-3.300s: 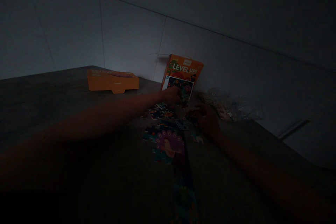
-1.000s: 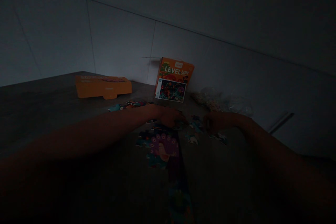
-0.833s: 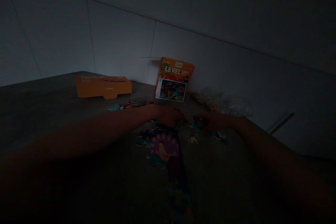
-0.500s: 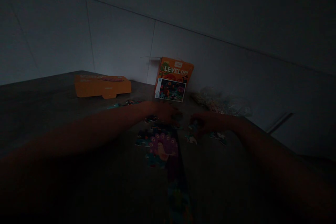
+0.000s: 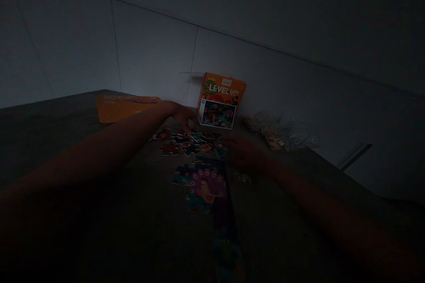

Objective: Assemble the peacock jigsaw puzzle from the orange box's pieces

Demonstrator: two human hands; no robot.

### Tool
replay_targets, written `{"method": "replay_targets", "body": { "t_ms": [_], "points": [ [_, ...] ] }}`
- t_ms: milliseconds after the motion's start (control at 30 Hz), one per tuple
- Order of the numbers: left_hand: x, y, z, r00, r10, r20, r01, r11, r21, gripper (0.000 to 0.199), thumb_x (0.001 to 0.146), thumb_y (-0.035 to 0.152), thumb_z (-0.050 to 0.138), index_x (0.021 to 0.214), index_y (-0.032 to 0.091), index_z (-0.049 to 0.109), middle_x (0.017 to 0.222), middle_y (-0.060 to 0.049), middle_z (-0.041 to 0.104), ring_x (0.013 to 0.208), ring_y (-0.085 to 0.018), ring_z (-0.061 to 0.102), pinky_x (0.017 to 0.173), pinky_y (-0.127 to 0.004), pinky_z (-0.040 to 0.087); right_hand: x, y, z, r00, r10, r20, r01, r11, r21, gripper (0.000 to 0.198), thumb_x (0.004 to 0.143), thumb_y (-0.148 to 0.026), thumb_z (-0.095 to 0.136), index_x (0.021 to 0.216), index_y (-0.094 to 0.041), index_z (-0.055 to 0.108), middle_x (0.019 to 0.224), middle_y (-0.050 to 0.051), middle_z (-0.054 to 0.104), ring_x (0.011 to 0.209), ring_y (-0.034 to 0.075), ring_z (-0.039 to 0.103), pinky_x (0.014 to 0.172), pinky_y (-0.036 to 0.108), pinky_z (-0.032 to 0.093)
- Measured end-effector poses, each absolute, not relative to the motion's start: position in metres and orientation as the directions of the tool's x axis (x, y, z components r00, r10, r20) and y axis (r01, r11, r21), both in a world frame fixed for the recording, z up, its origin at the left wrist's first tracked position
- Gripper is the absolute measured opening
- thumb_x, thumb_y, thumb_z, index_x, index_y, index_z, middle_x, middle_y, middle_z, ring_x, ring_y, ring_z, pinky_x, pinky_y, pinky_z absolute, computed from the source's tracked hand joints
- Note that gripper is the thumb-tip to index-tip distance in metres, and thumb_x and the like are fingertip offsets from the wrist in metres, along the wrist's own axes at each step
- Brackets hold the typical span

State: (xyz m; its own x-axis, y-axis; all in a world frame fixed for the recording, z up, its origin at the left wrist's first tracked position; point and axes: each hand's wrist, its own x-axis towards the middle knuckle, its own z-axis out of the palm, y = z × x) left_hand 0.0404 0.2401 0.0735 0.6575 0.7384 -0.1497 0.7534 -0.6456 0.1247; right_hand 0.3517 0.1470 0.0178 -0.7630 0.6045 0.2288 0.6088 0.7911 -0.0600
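The scene is very dark. Over the back of a heap of loose jigsaw pieces [image 5: 179, 138], my left hand [image 5: 184, 117] reaches down with its fingers apart and nothing visible in them. My right hand [image 5: 247, 154] is blurred by motion at the heap's right side, so its grip does not show. Below the heap lies a joined puzzle section [image 5: 207, 185] with a purple peacock. A dark joined strip [image 5: 227, 239] runs from it towards me. One or more loose pieces [image 5: 244, 178] lie under my right forearm, hardly visible.
An orange "LEVEL UP!" box [image 5: 221, 93] stands against the wall, the puzzle's picture on its front. To the left lies an orange box part [image 5: 116, 108], partly behind my left forearm. Crumpled clear plastic [image 5: 285, 135] sits at the right, near the table's edge.
My left hand has moved back and left, uncovering the heap of pieces. My right hand has swung left, to the heap's right side. The peacock section has stayed in place.
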Motion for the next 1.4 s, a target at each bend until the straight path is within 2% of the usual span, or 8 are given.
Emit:
{"method": "replay_targets", "body": {
  "t_ms": [167,533,900,1000,1100,1200,1300,1400],
  "points": [
    [0.046,0.24,0.068,0.69,0.701,-0.178,0.723,-0.677,0.139,0.062,0.07,0.038,0.077,0.129,0.024,0.063,0.133,-0.006,0.065,0.12,-0.028,0.058,0.1,-0.032,0.043,0.349,0.151,-0.011,-0.793,0.499,0.35,0.492,0.863,-0.115,0.036,0.101,-0.036,0.045,0.131,-0.023,0.061,0.132,0.013,0.061,0.122,0.027,0.056,0.102,0.047,0.044],
    [0.093,0.221,0.053,0.819,0.551,-0.158,0.573,-0.794,0.201,0.055,0.071,0.026,0.077,0.125,0.025,0.067,0.117,-0.002,0.073,0.109,-0.025,0.066,0.091,-0.027,0.048,0.349,0.147,-0.008,-0.742,0.517,0.428,0.509,0.849,-0.143,0.021,0.094,-0.032,0.051,0.106,-0.019,0.063,0.109,0.012,0.069,0.103,0.026,0.063,0.091,0.041,0.048],
    [0.095,0.223,0.058,0.83,0.558,-0.017,0.551,-0.812,0.193,0.028,0.079,0.014,0.065,0.1,0.027,0.079,0.098,0.002,0.078,0.087,-0.018,0.068,0.079,-0.022,0.047,0.351,0.152,-0.011,-0.672,0.596,0.44,0.639,0.767,-0.063,0.018,0.09,-0.027,0.049,0.086,-0.017,0.063,0.084,0.01,0.065,0.079,0.024,0.061,0.076,0.037,0.045],
    [0.095,0.219,0.066,0.816,0.573,0.074,0.554,-0.812,0.187,0.023,0.081,0.017,0.066,0.097,0.025,0.08,0.096,0.0,0.078,0.087,-0.019,0.067,0.079,-0.023,0.046,0.351,0.152,-0.013,-0.643,0.601,0.475,0.658,0.75,-0.059,0.019,0.09,-0.028,0.049,0.097,-0.018,0.064,0.094,0.011,0.067,0.089,0.026,0.063,0.082,0.041,0.047],
    [0.098,0.212,0.074,0.807,0.571,0.148,0.536,-0.815,0.222,0.023,0.086,0.021,0.063,0.102,0.021,0.079,0.103,-0.003,0.077,0.093,-0.021,0.067,0.084,-0.025,0.045,0.35,0.151,-0.013,-0.613,0.586,0.53,0.659,0.749,-0.067,0.042,0.091,-0.03,0.05,0.131,-0.019,0.052,0.119,0.014,0.064,0.109,0.031,0.059,0.095,0.048,0.046],
    [0.104,0.205,0.077,0.821,0.55,0.151,0.496,-0.819,0.288,0.026,0.089,0.026,0.062,0.11,0.021,0.076,0.107,-0.003,0.076,0.096,-0.02,0.067,0.085,-0.025,0.047,0.35,0.15,-0.01,-0.606,0.541,0.584,0.636,0.77,-0.052,0.059,0.089,-0.032,0.054,0.145,-0.02,0.039,0.134,0.017,0.054,0.121,0.034,0.052,0.1,0.052,0.044],
    [0.107,0.203,0.073,0.863,0.503,0.046,0.457,-0.817,0.353,0.027,0.084,0.027,0.068,0.11,0.023,0.076,0.105,-0.001,0.077,0.094,-0.022,0.068,0.085,-0.027,0.049,0.352,0.152,-0.011,-0.61,0.524,0.595,0.633,0.774,-0.034,0.054,0.082,-0.022,0.056,0.136,-0.02,0.052,0.135,0.017,0.051,0.121,0.035,0.051,0.099,0.053,0.045],
    [0.105,0.205,0.066,0.886,0.457,-0.074,0.446,-0.802,0.398,0.03,0.078,0.027,0.073,0.108,0.024,0.077,0.102,0.0,0.078,0.093,-0.024,0.069,0.083,-0.028,0.051,0.355,0.157,-0.015,-0.624,0.535,0.57,0.636,0.771,-0.028,0.039,0.073,-0.012,0.054,0.108,-0.02,0.069,0.127,0.015,0.057,0.115,0.034,0.055,0.097,0.053,0.046]
  ]
}}
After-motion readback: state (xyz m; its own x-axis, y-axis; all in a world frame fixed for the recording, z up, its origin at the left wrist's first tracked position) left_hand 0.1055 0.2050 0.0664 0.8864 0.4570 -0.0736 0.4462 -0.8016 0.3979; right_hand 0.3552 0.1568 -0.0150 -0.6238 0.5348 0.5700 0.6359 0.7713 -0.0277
